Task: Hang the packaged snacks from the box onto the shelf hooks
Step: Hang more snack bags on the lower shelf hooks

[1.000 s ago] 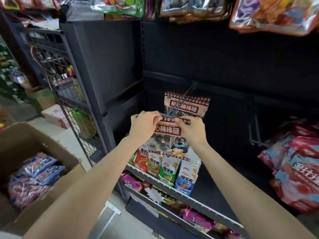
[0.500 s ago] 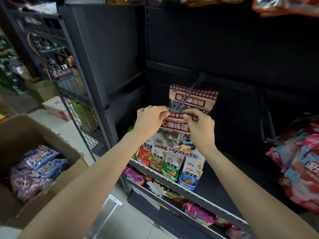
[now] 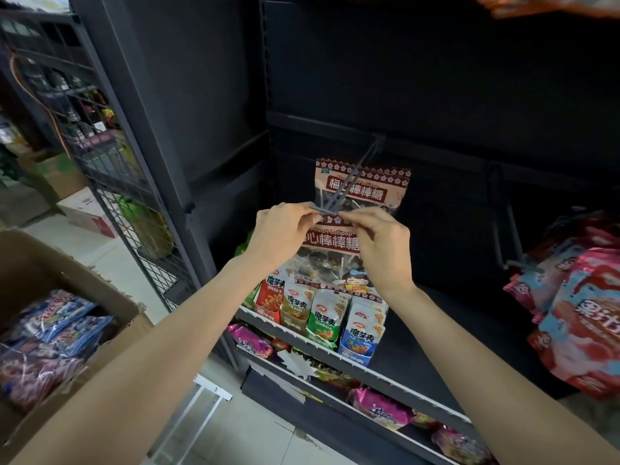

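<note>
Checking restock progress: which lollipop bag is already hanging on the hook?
The rear lollipop bag, far back on the hook; both hands still pinch the front bag at the hook's tip.

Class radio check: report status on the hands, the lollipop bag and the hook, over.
Left hand and right hand pinch the front lollipop bag by its top edge, at the hook tip. One bag already hangs behind. Nothing blocking.

dim shelving | brighter floor at left | wide-angle edge bending | corners soft
</note>
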